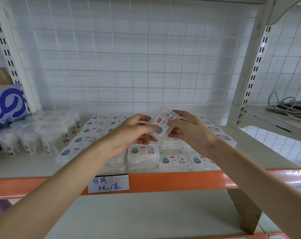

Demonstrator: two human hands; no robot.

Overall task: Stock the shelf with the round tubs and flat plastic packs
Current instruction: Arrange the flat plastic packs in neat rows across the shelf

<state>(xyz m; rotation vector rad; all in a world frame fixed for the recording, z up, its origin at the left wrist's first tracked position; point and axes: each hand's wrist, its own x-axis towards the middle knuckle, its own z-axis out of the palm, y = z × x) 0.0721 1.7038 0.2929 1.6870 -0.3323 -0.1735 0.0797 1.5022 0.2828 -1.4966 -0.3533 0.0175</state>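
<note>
Both hands meet above the middle of the shelf and share one flat plastic pack, held clear of the stock and tilted with its printed label facing the person, probably to check which way round it goes before it is set down. The left hand curls its fingers round the pack's left edge, thumb on the label face; the right hand pinches the right edge, so each hand is clamped on the pack. Below them the laid flat packs run in neat rows from the near orange edge to the far wire grid, labels up, some doubled in stacks. The round tubs stand upright in their own cluster at the left, beside a blue box. A handwritten price label marks the near edge below the packs. The held pack likely belongs on a row beneath it.
</note>
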